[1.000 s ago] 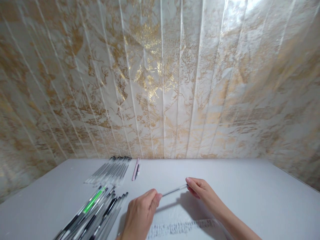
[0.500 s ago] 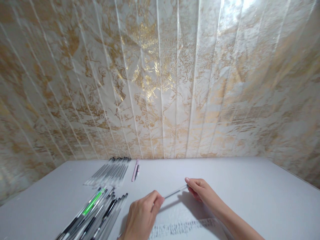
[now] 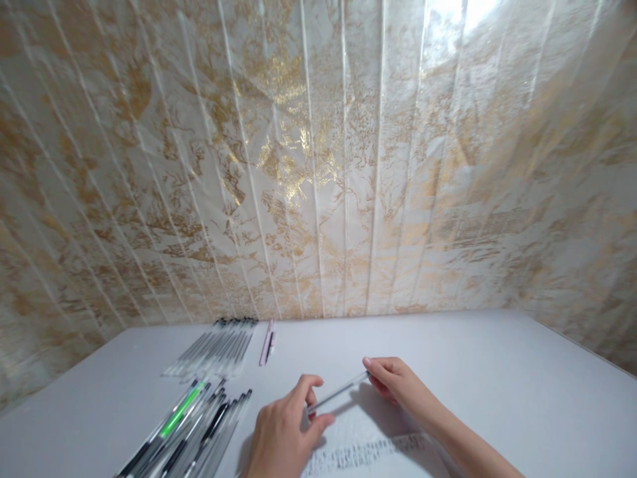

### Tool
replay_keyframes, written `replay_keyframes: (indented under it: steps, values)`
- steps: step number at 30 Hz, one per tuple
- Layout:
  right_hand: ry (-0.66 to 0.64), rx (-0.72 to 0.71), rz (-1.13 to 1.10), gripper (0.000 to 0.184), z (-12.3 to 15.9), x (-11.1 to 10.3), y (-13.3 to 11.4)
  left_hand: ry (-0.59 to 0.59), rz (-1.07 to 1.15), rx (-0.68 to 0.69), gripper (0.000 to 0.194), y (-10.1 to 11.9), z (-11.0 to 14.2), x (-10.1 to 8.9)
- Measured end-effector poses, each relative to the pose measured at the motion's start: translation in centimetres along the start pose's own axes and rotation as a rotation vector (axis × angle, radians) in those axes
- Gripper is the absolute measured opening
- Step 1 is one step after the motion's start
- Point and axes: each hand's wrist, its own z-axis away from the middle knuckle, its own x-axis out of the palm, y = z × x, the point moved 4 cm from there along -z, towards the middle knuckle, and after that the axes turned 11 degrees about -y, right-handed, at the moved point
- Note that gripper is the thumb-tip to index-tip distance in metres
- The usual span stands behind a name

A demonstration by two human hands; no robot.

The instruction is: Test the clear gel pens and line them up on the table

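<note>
A slim translucent pen (image 3: 341, 392) slants above the sheet of paper, and whether it is a whole pen or only part of one is hard to tell. My right hand (image 3: 391, 380) pinches its upper right end between thumb and fingers. At the lower left end is my left hand (image 3: 288, 425), its thumb and index finger spread apart. That end of the pen lies between those fingers and seems to touch them lightly. Beneath both hands lies a white sheet of paper (image 3: 368, 458) with rows of dark handwriting.
On the left lies a loose pile of pens (image 3: 196, 431), one bright green. Behind it a row of clear pens with dark ends (image 3: 213, 348) is laid side by side. A pink pen (image 3: 266, 343) lies near them. A gold-patterned curtain (image 3: 318, 199) rises behind the white table (image 3: 472, 352).
My left thumb and index finger have parted, letting go of the pen's lower end. My right hand still pinches the other end. The view has shifted slightly.
</note>
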Motion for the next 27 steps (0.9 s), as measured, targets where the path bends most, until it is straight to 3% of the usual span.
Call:
replay_keyframes:
  steps: [3, 7, 10, 13, 15, 20, 27]
  values:
    - [-0.01, 0.008, 0.002, 0.064, 0.0, 0.1, -0.1, -0.001, -0.035, 0.042, 0.006, 0.3, 0.1, 0.0]
    - [-0.015, -0.014, 0.004, 0.062, 0.1, 0.2, -0.4, -0.018, -0.093, 0.068, 0.038, 0.2, 0.1, 0.2]
    - [-0.025, -0.002, 0.004, 0.062, 0.0, 0.3, -0.4, -0.051, -0.049, 0.036, 0.013, 0.0, -0.1, 0.4]
    - [-0.035, 0.016, 0.009, 0.062, -0.1, 0.3, 0.0, -0.069, -0.033, 0.007, 0.018, 0.1, 0.0, 0.6]
    - [-0.041, 0.017, 0.002, 0.062, -0.1, 0.3, 0.2, -0.081, -0.053, 0.008, 0.005, 0.3, 0.0, 0.6]
    - [-0.048, -0.032, -0.019, 0.06, 0.0, 0.6, 0.0, -0.098, -0.158, 0.008, 0.036, 0.2, 0.1, 0.4]
    - [-0.064, -0.115, -0.074, 0.053, 0.4, 0.7, -0.7, -0.152, -0.029, -0.05, 0.048, -0.7, -0.5, 0.9]
